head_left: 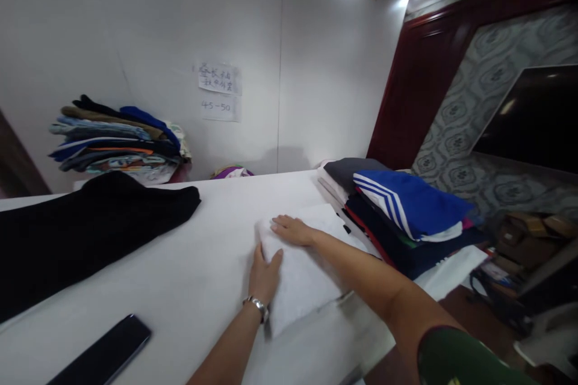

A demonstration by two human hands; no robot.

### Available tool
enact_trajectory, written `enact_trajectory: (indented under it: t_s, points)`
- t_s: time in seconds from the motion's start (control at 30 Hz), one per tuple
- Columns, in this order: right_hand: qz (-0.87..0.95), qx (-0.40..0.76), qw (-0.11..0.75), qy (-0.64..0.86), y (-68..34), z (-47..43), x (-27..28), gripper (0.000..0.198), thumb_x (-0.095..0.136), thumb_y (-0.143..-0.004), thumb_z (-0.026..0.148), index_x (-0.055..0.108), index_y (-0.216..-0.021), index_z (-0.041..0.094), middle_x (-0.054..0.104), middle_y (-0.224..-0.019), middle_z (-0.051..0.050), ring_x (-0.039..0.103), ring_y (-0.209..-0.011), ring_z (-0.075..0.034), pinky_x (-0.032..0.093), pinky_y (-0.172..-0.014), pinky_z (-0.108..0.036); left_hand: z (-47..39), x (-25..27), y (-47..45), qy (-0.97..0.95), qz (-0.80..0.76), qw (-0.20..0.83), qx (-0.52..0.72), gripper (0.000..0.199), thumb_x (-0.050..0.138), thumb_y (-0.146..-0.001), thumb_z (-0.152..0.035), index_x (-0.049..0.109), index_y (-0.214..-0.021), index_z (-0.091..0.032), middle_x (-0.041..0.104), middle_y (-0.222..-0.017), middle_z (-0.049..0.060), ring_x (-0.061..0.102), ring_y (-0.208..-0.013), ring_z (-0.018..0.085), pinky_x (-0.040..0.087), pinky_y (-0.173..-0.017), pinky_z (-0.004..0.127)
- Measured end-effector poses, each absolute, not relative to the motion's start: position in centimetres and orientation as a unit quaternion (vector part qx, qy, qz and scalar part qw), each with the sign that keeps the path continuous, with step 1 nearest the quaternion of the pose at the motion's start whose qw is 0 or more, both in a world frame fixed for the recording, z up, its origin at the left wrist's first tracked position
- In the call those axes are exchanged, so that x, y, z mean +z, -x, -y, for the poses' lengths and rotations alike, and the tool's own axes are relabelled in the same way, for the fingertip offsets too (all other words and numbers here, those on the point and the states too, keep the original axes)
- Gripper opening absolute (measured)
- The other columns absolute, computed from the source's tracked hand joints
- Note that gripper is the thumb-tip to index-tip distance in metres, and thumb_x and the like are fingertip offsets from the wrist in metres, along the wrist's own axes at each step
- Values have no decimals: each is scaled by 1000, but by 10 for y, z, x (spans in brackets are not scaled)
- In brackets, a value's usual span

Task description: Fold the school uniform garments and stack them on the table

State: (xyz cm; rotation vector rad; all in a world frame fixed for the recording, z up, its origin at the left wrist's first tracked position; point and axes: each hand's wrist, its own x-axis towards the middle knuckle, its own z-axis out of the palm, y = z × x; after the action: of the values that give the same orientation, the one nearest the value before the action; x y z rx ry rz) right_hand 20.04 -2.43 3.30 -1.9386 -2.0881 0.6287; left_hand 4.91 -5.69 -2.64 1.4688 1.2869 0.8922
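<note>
A folded white garment (304, 283) lies on the white table in front of me, with a small black mark near its far right corner. My left hand (264, 277) rests against its left edge, thumb over the cloth and apart from the fingers. A metal bracelet circles that wrist. Flat on the upper left part of the cloth lies my right hand (293, 231), its fingers stretched out. The undersides of both hands are hidden.
Black clothing (90, 222) is spread on the table (189, 289) at the left, with a dark phone (102, 352) nearer me. Folded clothes (121, 138) are piled at the back left. Another stack, topped by a blue garment (415, 198), stands along the right edge.
</note>
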Motion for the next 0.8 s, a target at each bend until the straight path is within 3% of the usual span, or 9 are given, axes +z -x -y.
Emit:
enact_trajectory:
  t_s: [0.1,0.23,0.53,0.67,0.8]
  points:
    - [693,138,114,698,-234,32,35,68,28,-92,63,32,-147,23,17,-157,-10,7,-146,-27,4,-114,-54,56,-27,-49,-597,-533,469,373,65,55,-84,-42,35,-139,-13,49,-139,18,49,-127,28,37,-107,40]
    - [663,83,80,740,-272,38,14,62,29,-95,55,37,-143,17,27,-154,-13,14,-144,-27,7,-113,-52,54,-29,-50,-609,-534,463,360,67,54,-85,-43,33,-140,-13,49,-139,17,48,-127,28,35,-108,41]
    - [662,89,85,740,-278,35,3,64,30,-94,56,36,-144,17,28,-154,-11,15,-144,-26,7,-114,-51,51,-33,-51,-612,-533,455,366,66,57,-82,-46,36,-138,-17,52,-137,16,50,-125,29,39,-105,42]
    - [652,127,86,742,-283,43,15,60,31,-94,56,40,-143,21,32,-152,-8,21,-143,-25,14,-114,-48,52,-32,-51,-605,-524,460,384,63,61,-81,-40,39,-136,-18,54,-135,15,51,-124,27,39,-105,40]
    - [624,118,109,765,-295,73,11,61,28,-95,56,35,-146,22,22,-156,-8,11,-145,-27,10,-115,-52,56,-31,-52,-603,-527,460,383,64,62,-81,-39,38,-137,-17,53,-135,15,53,-122,26,39,-105,38]
